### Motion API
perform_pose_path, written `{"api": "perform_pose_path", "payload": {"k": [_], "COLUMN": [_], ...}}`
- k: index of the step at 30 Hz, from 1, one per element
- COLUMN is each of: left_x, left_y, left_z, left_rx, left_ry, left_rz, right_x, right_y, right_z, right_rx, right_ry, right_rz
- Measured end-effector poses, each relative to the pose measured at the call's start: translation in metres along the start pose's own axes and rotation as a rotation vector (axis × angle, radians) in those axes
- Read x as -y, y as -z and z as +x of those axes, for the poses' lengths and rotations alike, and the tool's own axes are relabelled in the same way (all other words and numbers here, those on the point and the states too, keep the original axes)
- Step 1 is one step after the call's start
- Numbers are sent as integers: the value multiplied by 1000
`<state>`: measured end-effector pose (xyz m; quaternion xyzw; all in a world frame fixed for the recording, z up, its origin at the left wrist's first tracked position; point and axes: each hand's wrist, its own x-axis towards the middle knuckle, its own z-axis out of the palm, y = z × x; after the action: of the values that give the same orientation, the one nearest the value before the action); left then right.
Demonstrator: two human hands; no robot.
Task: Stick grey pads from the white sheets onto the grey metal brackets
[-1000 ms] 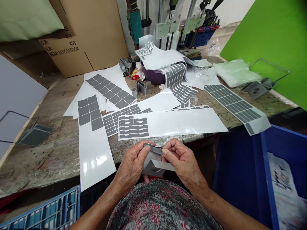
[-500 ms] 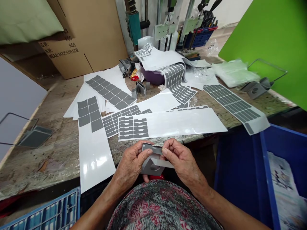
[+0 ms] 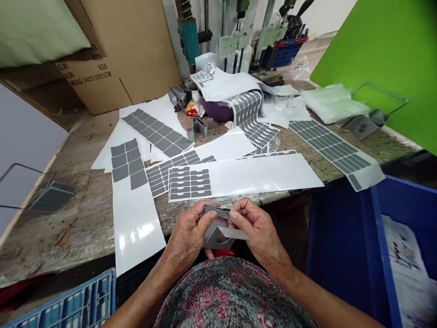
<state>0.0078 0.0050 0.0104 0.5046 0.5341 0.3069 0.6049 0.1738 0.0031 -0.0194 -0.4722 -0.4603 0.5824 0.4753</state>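
Between my hands, just off the table's front edge, is a bent grey metal bracket (image 3: 218, 238) with a round hole. My left hand (image 3: 189, 230) grips its left side, thumb on the upper edge. My right hand (image 3: 256, 230) pinches the right end of a dark grey strip (image 3: 222, 213) lying along the bracket's top edge. Whether that strip is stuck down all along is hidden by my fingers. Beyond my hands lies a white sheet (image 3: 252, 177) with grey stickers at its left end. A long sheet with square grey stickers (image 3: 125, 159) hangs over the edge on the left.
Grey brackets with wire loops stand at the left (image 3: 53, 197) and right (image 3: 367, 125). A blue bin (image 3: 341, 237) is below right, a blue crate (image 3: 77, 303) below left. A cardboard box (image 3: 136, 50) and presses (image 3: 191, 41) stand behind.
The bracket has tilted slightly between my hands. My right fingers have shifted a little left along the top strip, and both hands keep their hold.
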Motion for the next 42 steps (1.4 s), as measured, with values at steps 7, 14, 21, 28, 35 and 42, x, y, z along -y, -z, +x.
{"api": "perform_pose_path", "payload": {"k": [7, 14, 21, 28, 35, 42], "left_x": [0, -1, 3, 2, 2, 3], "left_y": [0, 0, 1, 2, 4, 5], "left_z": [0, 1, 1, 1, 1, 1], "left_rx": [-3, -13, -32, -61, -77, -89], "left_ry": [14, 32, 27, 51, 35, 30], "left_rz": [-10, 3, 23, 52, 87, 126], "right_x": [0, -1, -3, -4, -7, -7], "right_y": [-2, -5, -7, -8, -9, -11], "right_z": [2, 2, 3, 1, 1, 2], "right_rx": [-9, -23, -29, -21, -24, -32], "right_ry": [-3, -5, -22, -40, -32, -34], "right_rz": [-6, 2, 14, 48, 64, 47]}}
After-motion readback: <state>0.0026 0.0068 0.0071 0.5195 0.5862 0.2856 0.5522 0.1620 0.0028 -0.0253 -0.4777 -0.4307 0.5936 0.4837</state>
